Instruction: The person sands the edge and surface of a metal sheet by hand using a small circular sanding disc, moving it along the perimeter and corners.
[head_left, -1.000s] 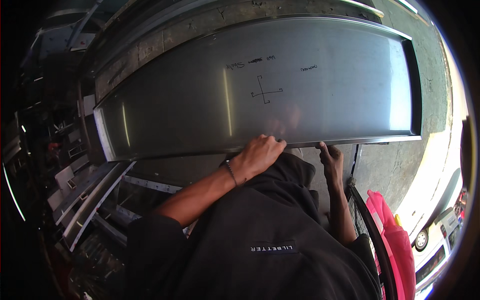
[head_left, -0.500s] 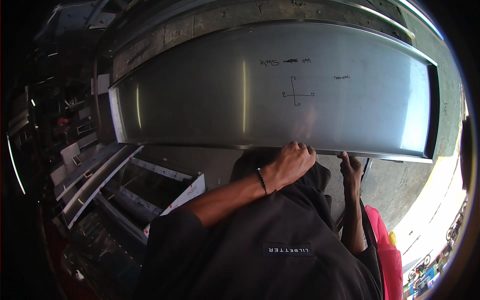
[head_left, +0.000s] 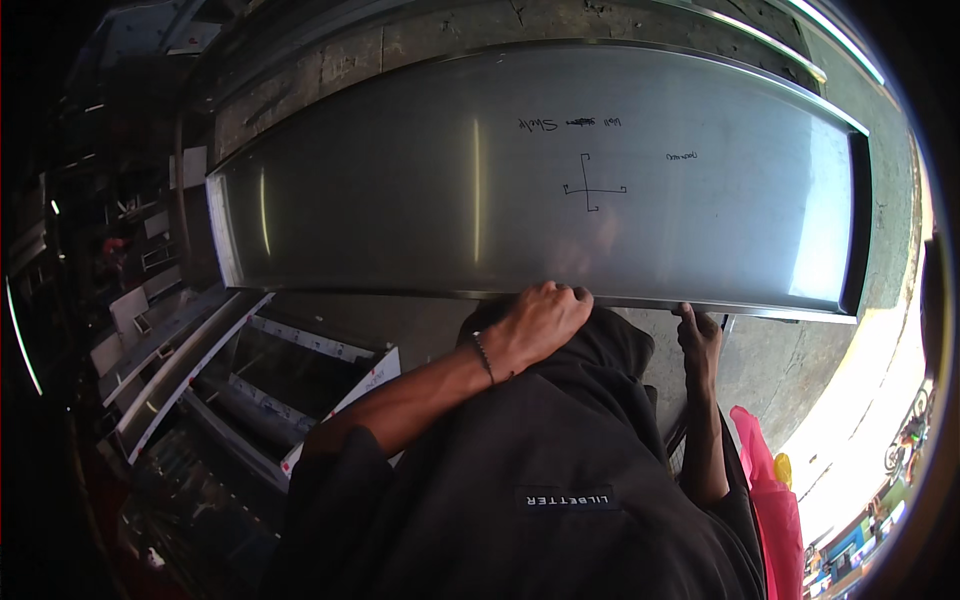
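Observation:
A long, shallow sheet-metal panel (head_left: 380,200) with folded-up edges spans the view in front of me. Dark marker writing and a cross-shaped sketch with hooked ends are on its face. My left hand (head_left: 548,318), with a beaded bracelet at the wrist, has its fingers curled over the near edge around the middle. Farther right, my right hand (head_left: 699,328) grips that same edge, its thumb up against the rim. The fingers of the right hand are partly hidden below the edge. What bears the panel from underneath does not show.
To the left, metal frames and strips (head_left: 300,390) lean and lie in a heap, some with white film on them. A concrete ledge (head_left: 340,60) runs beyond the panel. Pink material (head_left: 765,490) hangs at my right, near sunlit ground (head_left: 850,430).
My left hand has slid left along the near edge, away from the right hand. The right hand keeps its place on the edge. The whole view has shifted slightly.

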